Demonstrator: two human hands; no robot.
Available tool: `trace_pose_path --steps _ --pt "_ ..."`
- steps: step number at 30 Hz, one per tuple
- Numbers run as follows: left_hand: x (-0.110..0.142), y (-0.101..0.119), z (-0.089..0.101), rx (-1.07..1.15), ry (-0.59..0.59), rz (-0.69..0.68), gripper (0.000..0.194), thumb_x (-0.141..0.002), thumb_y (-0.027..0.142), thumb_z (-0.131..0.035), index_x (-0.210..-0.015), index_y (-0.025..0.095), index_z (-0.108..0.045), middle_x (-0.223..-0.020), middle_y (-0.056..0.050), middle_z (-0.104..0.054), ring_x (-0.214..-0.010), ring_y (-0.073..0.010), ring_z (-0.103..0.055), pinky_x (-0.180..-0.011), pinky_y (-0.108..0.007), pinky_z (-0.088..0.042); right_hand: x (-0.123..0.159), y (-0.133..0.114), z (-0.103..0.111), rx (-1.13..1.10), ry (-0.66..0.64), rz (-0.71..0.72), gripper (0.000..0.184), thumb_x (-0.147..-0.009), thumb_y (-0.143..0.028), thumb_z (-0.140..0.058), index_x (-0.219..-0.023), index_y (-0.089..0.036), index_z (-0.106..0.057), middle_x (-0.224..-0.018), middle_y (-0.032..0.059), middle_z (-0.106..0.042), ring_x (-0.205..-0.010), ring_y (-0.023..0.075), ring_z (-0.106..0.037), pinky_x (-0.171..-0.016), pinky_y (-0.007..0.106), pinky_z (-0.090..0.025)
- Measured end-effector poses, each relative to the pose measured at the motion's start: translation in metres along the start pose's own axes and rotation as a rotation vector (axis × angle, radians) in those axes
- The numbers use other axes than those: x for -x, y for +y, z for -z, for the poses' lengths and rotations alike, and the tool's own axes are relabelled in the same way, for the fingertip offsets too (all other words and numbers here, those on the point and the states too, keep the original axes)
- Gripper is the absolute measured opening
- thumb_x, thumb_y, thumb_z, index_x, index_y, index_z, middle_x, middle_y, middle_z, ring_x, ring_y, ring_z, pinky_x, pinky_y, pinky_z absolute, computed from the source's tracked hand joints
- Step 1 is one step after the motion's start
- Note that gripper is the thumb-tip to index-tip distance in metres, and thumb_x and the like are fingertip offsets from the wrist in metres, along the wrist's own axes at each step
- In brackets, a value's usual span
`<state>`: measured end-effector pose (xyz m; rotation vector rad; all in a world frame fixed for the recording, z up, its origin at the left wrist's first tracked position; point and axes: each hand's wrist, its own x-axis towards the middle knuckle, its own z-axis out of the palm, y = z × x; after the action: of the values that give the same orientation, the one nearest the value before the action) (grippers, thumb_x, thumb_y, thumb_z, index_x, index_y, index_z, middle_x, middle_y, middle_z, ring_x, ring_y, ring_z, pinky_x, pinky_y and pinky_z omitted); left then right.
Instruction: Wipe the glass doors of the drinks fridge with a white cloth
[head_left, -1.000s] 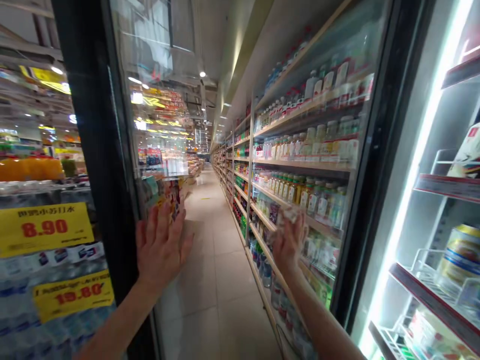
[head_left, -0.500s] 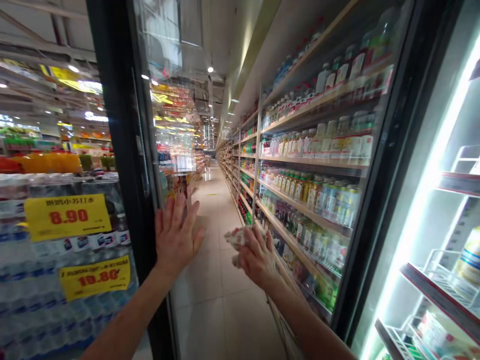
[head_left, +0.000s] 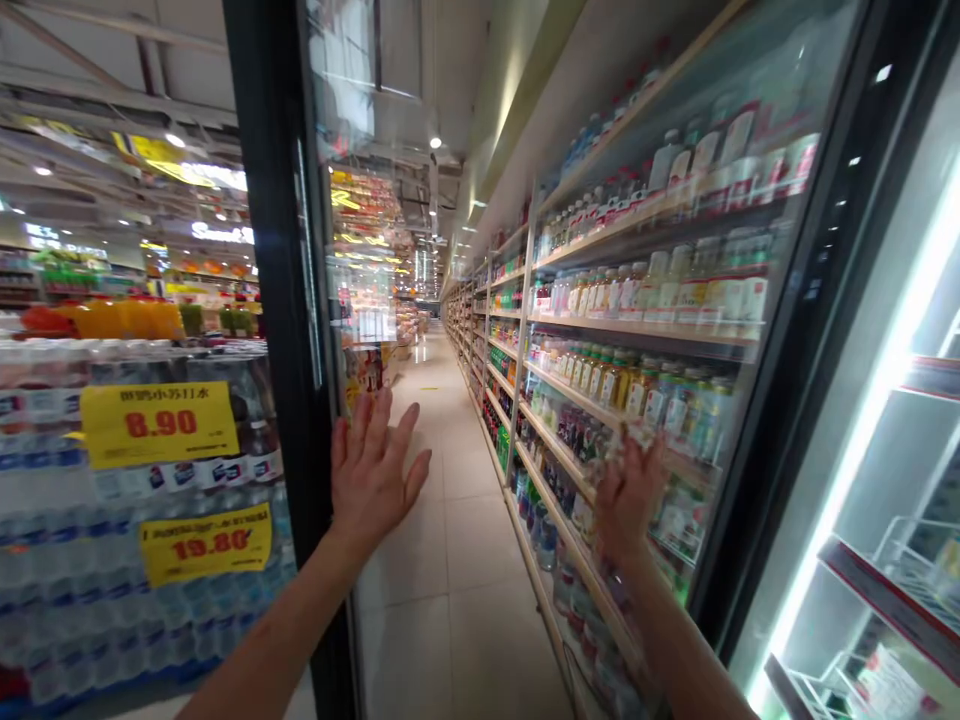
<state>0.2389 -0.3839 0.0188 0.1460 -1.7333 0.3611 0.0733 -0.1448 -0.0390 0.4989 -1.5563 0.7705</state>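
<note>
My left hand [head_left: 375,470] has its fingers spread, with the palm toward the glass door [head_left: 450,550] beside its black frame [head_left: 281,300]. Whether the whole palm presses on the pane, I cannot tell. On the right, my right hand [head_left: 630,490] is closed around a pale crumpled cloth [head_left: 609,462] against the same pane. Motion smears the hand and cloth, and the fingers partly hide the cloth. Shelves of bottled drinks [head_left: 645,385] show through the glass behind my right hand.
To the right, a lit cooler with wire shelves [head_left: 877,600] stands open. Stacked packs of bottled water [head_left: 135,610] with a yellow price sign [head_left: 159,422] are on the left. Beyond the pane runs a long tiled aisle [head_left: 427,400].
My right hand has moved right across the glass with the cloth. My left hand keeps its spread pose near the door frame. The whole view has shifted slightly.
</note>
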Motion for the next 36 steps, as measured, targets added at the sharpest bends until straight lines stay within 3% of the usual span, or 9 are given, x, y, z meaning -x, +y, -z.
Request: trace_pose_path --steps 2,7,12,15,20,25,30,34,36 --pt "0.0 0.001 0.0 -0.001 0.001 0.006 0.07 -0.077 0.033 -0.055 -0.138 0.028 -0.02 -0.147 -0.005 -0.017 -0.135 -0.0258 -0.019 -0.108 -0.046 -0.018 -0.001 0.003 0.0 0.035 0.056 -0.123 0.044 -0.085 -0.022 -0.038 -0.128 -0.015 -0.042 -0.144 0.0201 -0.024 -0.133 0.033 -0.023 -0.098 0.06 -0.028" --pt "0.002 0.0 -0.002 0.025 -0.002 0.025 0.07 -0.075 0.034 -0.058 -0.137 0.026 -0.025 -0.146 -0.008 -0.021 -0.134 -0.028 -0.02 -0.108 -0.048 -0.018 0.018 -0.022 0.0 -0.129 -0.233 0.348 0.029 -0.08 -0.024 -0.047 -0.106 -0.026 -0.059 -0.14 0.0059 -0.037 -0.131 0.0289 -0.029 -0.102 0.055 -0.029" --pt "0.003 0.0 -0.003 0.043 -0.019 0.02 0.069 -0.075 0.033 -0.057 -0.136 0.025 -0.027 -0.145 -0.01 -0.023 -0.134 -0.0291 -0.021 -0.107 -0.05 -0.019 0.002 0.042 0.004 0.041 0.048 -0.145 0.045 -0.086 -0.024 -0.035 -0.13 -0.018 -0.04 -0.144 0.0184 -0.025 -0.133 0.0323 -0.022 -0.099 0.062 -0.027" --pt "0.003 0.001 -0.003 0.034 -0.013 0.023 0.07 -0.075 0.032 -0.058 -0.137 0.025 -0.027 -0.145 -0.01 -0.024 -0.134 -0.0291 -0.02 -0.108 -0.049 -0.018 0.005 0.05 0.005 0.021 0.08 -0.193 0.05 -0.086 -0.024 -0.034 -0.135 -0.022 -0.032 -0.147 0.0157 -0.018 -0.135 0.0285 -0.018 -0.102 0.057 -0.026" --pt "0.002 0.002 -0.002 0.018 -0.016 0.021 0.07 -0.075 0.032 -0.058 -0.137 0.023 -0.027 -0.146 -0.009 -0.022 -0.134 -0.0298 -0.02 -0.108 -0.05 -0.018 0.016 0.018 0.003 -0.06 -0.184 0.18 0.031 -0.082 -0.028 -0.046 -0.111 -0.026 -0.056 -0.142 0.0072 -0.033 -0.131 0.0266 -0.029 -0.103 0.051 -0.03" --pt "0.0 0.002 -0.003 0.023 0.006 0.01 0.069 -0.076 0.032 -0.057 -0.137 0.024 -0.026 -0.146 -0.01 -0.023 -0.134 -0.028 -0.02 -0.108 -0.048 -0.018 -0.013 -0.002 -0.005 -0.005 0.066 -0.116 0.042 -0.086 -0.023 -0.036 -0.126 -0.014 -0.044 -0.145 0.0174 -0.022 -0.134 0.028 -0.02 -0.102 0.055 -0.027" --pt "-0.002 -0.001 0.001 0.016 -0.036 0.005 0.064 -0.078 0.031 -0.053 -0.136 0.024 -0.027 -0.145 -0.011 -0.024 -0.135 -0.0263 -0.018 -0.107 -0.048 -0.02 -0.062 -0.086 -0.022 -0.17 -0.196 0.477 0.029 -0.082 -0.024 -0.045 -0.108 -0.025 -0.058 -0.139 0.004 -0.038 -0.134 0.024 -0.023 -0.107 0.048 -0.021" --pt "0.006 -0.013 0.022 0.073 -0.047 -0.007 0.064 -0.079 0.025 -0.05 -0.137 0.022 -0.023 -0.145 -0.011 -0.024 -0.135 -0.0255 -0.02 -0.107 -0.047 -0.021 -0.105 -0.131 -0.033 -0.13 -0.159 0.357 0.038 -0.082 -0.024 -0.043 -0.12 -0.022 -0.05 -0.144 0.007 -0.03 -0.136 0.0261 -0.015 -0.108 0.051 -0.015" --pt "0.015 -0.021 0.032 0.08 -0.005 0.037 0.065 -0.079 0.023 -0.05 -0.138 0.024 -0.021 -0.146 -0.01 -0.022 -0.134 -0.0256 -0.02 -0.107 -0.049 -0.019 -0.096 -0.139 -0.034 -0.162 -0.199 0.491 0.038 -0.082 -0.023 -0.045 -0.12 -0.023 -0.051 -0.143 0.006 -0.032 -0.136 0.0256 -0.015 -0.109 0.05 -0.012"
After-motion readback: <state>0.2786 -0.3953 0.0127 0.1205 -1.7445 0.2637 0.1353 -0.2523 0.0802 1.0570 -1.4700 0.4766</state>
